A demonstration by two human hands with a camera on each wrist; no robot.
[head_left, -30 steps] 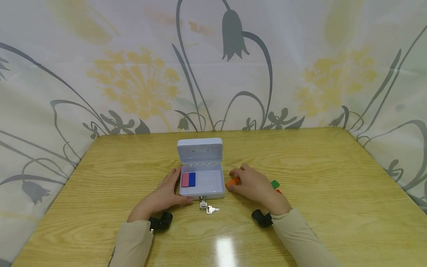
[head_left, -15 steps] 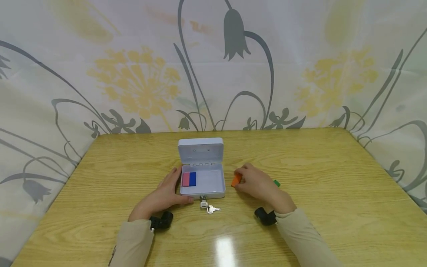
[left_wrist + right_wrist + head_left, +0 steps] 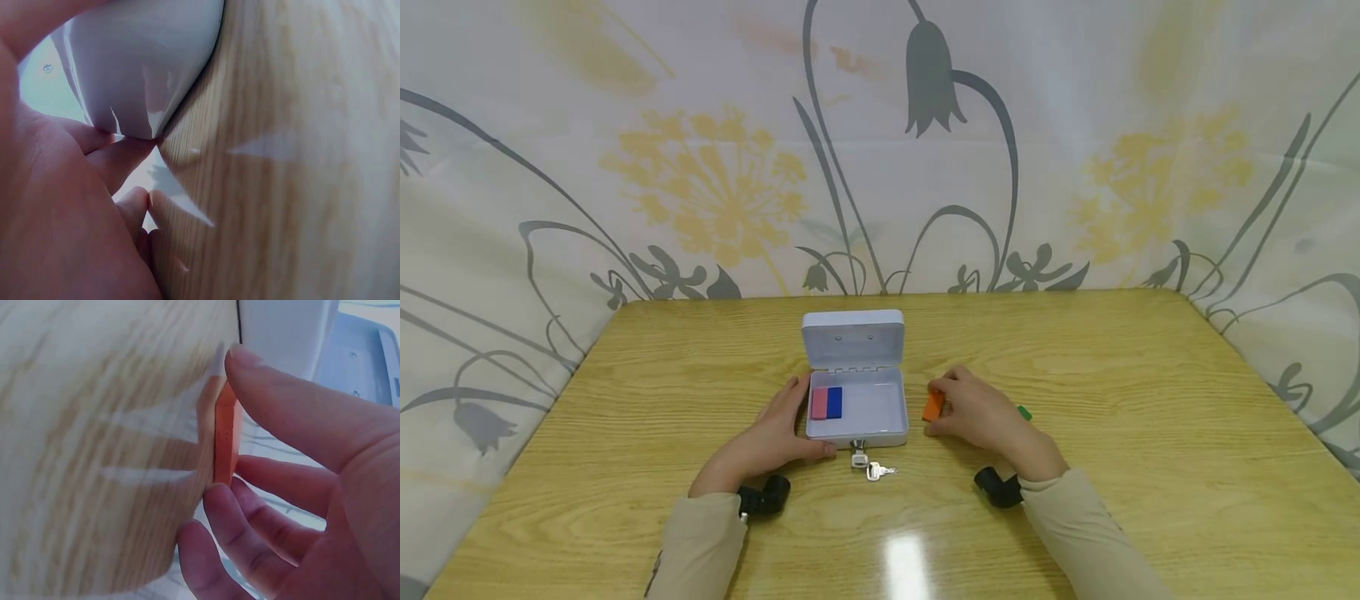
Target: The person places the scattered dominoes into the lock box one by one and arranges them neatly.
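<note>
A white metal cash box (image 3: 857,439) stands with its lid (image 3: 853,340) raised. Pink (image 3: 819,403) and blue (image 3: 834,402) blocks lie side by side at the left inside it. My left hand (image 3: 767,433) holds the box's left end, thumb along the front and fingers at the left side. In the left wrist view, fingertips touch the white wall (image 3: 137,69). To the right of the box, my right hand (image 3: 981,415) pinches a flat orange block (image 3: 933,406) at its two ends. The right wrist view shows this orange block (image 3: 225,434) on the table between thumb and fingers.
One key (image 3: 859,457) sits in the box's front lock, and another key (image 3: 880,472) lies beside it on the wooden table (image 3: 1112,375). A green block (image 3: 1024,412) shows partly behind the right hand. A floral cloth (image 3: 865,150) hangs behind the table.
My right hand and the orange block have shifted slightly right, and the block has turned more upright in view. A red block, glimpsed earlier, is now hidden. The left hand stays on the box.
</note>
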